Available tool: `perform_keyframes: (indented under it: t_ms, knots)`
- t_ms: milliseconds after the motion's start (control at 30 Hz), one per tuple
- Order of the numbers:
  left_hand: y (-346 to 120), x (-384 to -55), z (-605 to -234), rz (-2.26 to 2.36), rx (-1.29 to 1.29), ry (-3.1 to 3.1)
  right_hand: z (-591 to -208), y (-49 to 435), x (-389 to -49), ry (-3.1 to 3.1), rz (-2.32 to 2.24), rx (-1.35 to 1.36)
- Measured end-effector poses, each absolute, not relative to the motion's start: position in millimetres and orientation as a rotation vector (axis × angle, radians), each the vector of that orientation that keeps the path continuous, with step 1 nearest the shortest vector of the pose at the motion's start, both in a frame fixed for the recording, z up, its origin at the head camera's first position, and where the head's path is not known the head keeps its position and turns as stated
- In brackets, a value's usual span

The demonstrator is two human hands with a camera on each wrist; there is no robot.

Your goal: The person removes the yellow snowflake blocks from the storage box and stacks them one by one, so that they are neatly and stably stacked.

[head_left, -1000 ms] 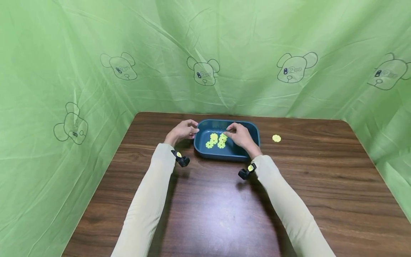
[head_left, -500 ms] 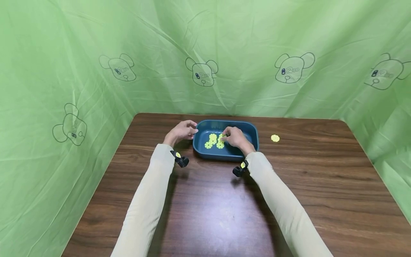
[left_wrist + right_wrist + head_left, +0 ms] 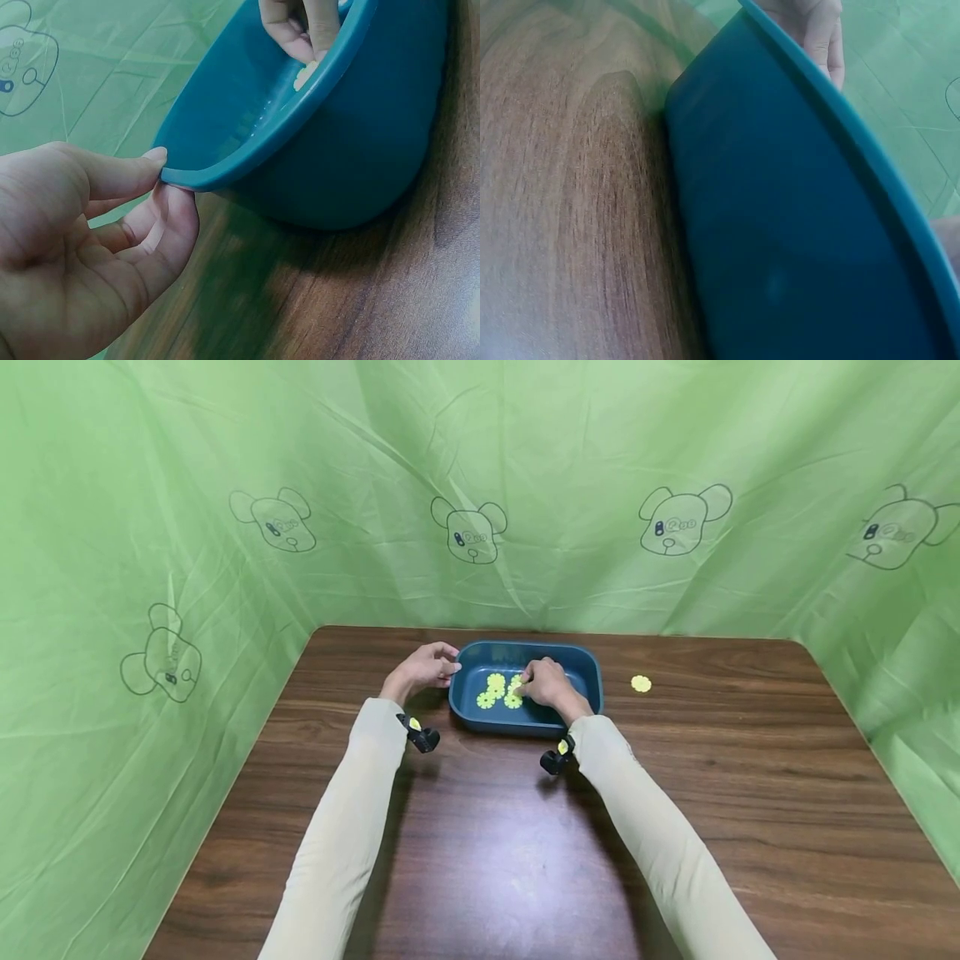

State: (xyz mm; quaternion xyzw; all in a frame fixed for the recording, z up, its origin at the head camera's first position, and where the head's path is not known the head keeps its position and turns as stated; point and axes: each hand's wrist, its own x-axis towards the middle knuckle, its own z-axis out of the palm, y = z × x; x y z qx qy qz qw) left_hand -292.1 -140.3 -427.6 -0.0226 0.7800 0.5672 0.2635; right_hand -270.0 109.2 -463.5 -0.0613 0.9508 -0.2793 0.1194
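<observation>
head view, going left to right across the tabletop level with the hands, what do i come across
Left hand → yellow flower-shaped pieces inside the blue tray → right hand → lone yellow piece on the table.

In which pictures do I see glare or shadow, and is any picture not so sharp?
Head view: bright glare on the table between the sleeves, with dark shadows along them. Left wrist view: a dark shadow on the wood below the tray; left hand fairly clear. Right wrist view: rather soft, faint highlight on the tray's side, pale glare at lower left.
</observation>
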Motion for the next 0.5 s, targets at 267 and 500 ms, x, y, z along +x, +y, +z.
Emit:
perform_keyframes:
  t_ms: [267,500]
  knots:
    - [-140.7,-291.7,-429.6,1.523,-0.052,2.120,-454.8,118.2,-266.0,2.700,-0.913,-0.164]
    - [-141.8,-293.7,-430.3,1.523,-0.050,2.122,-449.2,126.2,-264.7,2.601,-1.047,-0.140]
